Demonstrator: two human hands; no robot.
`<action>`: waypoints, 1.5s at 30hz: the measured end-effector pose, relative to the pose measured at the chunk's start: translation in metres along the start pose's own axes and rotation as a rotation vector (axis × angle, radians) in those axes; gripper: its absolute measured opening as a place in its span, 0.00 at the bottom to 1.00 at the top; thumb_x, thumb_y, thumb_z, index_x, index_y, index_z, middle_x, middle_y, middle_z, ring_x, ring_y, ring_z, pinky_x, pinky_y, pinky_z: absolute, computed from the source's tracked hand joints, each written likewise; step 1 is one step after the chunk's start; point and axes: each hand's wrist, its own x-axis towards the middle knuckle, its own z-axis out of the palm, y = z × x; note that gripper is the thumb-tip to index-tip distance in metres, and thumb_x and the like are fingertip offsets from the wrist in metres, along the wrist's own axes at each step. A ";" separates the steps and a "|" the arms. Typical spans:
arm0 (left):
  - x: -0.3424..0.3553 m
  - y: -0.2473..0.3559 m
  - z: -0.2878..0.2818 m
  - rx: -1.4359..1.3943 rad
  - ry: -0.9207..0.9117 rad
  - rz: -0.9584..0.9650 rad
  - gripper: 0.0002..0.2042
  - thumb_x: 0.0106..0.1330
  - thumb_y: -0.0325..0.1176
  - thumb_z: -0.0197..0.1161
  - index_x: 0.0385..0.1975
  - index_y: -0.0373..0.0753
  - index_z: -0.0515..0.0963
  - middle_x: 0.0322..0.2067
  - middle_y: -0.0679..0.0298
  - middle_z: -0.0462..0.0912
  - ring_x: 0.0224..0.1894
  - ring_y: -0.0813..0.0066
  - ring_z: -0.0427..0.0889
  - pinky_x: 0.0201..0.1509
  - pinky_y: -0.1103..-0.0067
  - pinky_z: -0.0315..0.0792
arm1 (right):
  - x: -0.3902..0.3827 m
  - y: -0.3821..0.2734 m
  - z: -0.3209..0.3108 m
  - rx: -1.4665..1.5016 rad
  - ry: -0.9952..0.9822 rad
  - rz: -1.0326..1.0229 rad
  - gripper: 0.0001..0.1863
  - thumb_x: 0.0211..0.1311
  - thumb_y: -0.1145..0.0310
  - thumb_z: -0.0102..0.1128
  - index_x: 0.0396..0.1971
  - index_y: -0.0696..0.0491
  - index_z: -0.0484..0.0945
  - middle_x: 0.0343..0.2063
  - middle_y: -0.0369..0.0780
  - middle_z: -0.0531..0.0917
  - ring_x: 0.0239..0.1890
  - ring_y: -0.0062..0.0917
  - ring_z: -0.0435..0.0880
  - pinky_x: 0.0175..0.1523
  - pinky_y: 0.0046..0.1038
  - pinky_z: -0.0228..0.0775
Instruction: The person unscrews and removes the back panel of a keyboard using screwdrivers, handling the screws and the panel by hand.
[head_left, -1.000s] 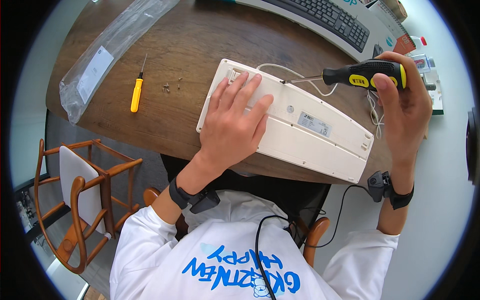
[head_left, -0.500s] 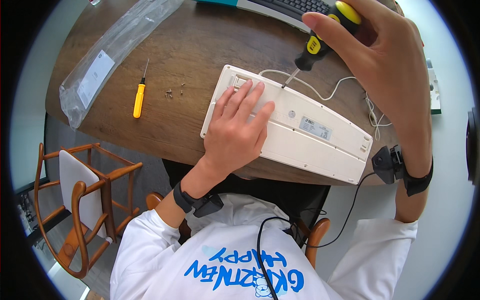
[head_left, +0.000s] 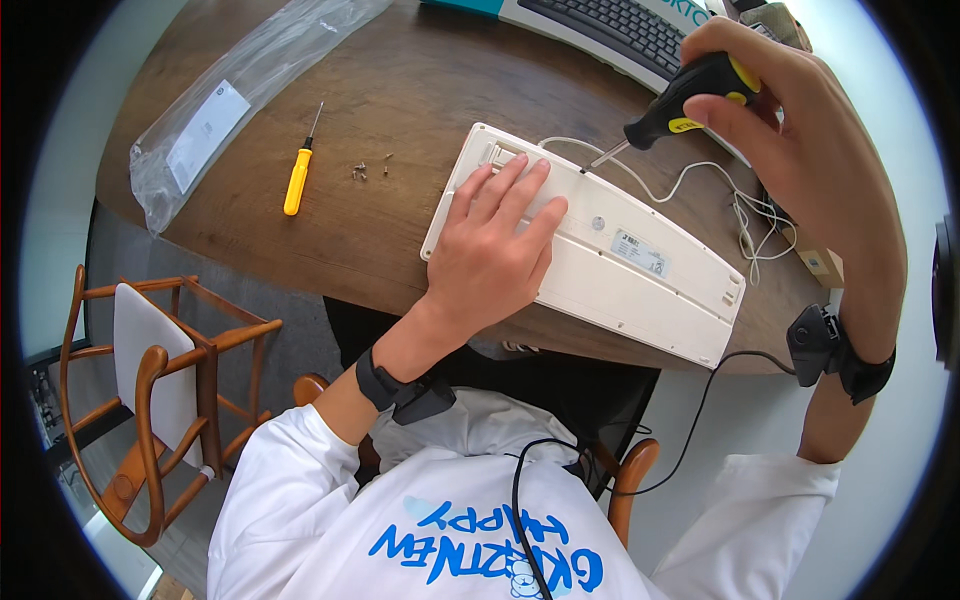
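A white keyboard point(head_left: 650, 300) lies face down on the table, its underside showing a silvery label, small screw holes and fold-in feet. My left hand point(head_left: 490, 250) rests flat across its left part, fingers spread. Up at the right, my right hand point(head_left: 800, 110) is closed around the handle of a black and yellow screwdriver point(head_left: 672, 112). The screwdriver slants down to the left, and its dark tip meets the keyboard's far edge, just right of my left fingertips. Whether a screw sits under the tip is too small to tell.
Several small loose screws point(head_left: 361, 171) and a yellow screwdriver point(head_left: 298, 180) lie left of the keyboard. Beyond them is a clear plastic bag point(head_left: 155, 185). A keyboard box point(head_left: 600, 45) stands at the back. The white cable point(head_left: 742, 200) curls at right; a wooden chair point(head_left: 205, 400) stands lower left.
My right hand has swung outward to the right, so the screwdriver leans over more, its tip still at the keyboard's far edge. The whole view has shifted slightly. My left hand stays on the keyboard.
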 end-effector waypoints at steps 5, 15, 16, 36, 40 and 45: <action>-0.001 -0.003 0.000 0.040 0.017 0.032 0.13 0.60 0.29 0.64 0.46 0.40 0.84 0.57 0.53 0.81 0.63 0.56 0.76 0.70 0.60 0.65 | -0.003 0.002 0.005 -0.052 0.077 -0.307 0.14 0.70 0.59 0.66 0.49 0.48 0.81 0.37 0.39 0.84 0.31 0.24 0.82 0.30 0.21 0.69; 0.040 -0.021 -0.056 -0.558 -0.078 -0.276 0.15 0.68 0.23 0.56 0.54 0.33 0.77 0.52 0.48 0.83 0.56 0.50 0.81 0.63 0.66 0.72 | 0.009 -0.027 0.003 -0.246 -0.075 0.078 0.13 0.70 0.58 0.63 0.36 0.54 0.80 0.21 0.36 0.81 0.20 0.24 0.78 0.27 0.25 0.66; 0.043 -0.026 -0.058 -0.492 -0.031 -0.243 0.15 0.69 0.23 0.55 0.54 0.33 0.77 0.52 0.48 0.83 0.55 0.50 0.82 0.61 0.68 0.73 | 0.008 -0.028 0.001 -0.230 -0.017 -0.007 0.12 0.70 0.62 0.62 0.31 0.56 0.80 0.17 0.35 0.80 0.17 0.25 0.77 0.25 0.28 0.67; 0.121 -0.021 -0.027 -0.782 -0.289 0.023 0.20 0.73 0.35 0.64 0.63 0.39 0.76 0.54 0.58 0.84 0.57 0.68 0.83 0.61 0.72 0.78 | -0.002 -0.015 -0.020 0.321 -0.309 -0.249 0.19 0.75 0.67 0.56 0.56 0.57 0.59 0.47 0.49 0.71 0.45 0.37 0.78 0.48 0.33 0.71; 0.136 -0.007 -0.029 -0.389 -0.259 0.061 0.21 0.71 0.34 0.67 0.62 0.38 0.76 0.50 0.63 0.86 0.53 0.72 0.85 0.59 0.76 0.79 | -0.017 -0.024 -0.027 0.186 -0.229 -0.173 0.19 0.74 0.66 0.58 0.55 0.57 0.61 0.47 0.50 0.72 0.45 0.38 0.78 0.47 0.34 0.71; 0.133 -0.009 -0.034 -1.078 -0.399 0.066 0.18 0.74 0.24 0.60 0.61 0.35 0.67 0.46 0.62 0.81 0.47 0.76 0.80 0.53 0.80 0.76 | -0.015 -0.038 -0.016 0.137 -0.167 -0.169 0.18 0.74 0.65 0.59 0.53 0.57 0.64 0.47 0.50 0.73 0.44 0.39 0.79 0.47 0.35 0.72</action>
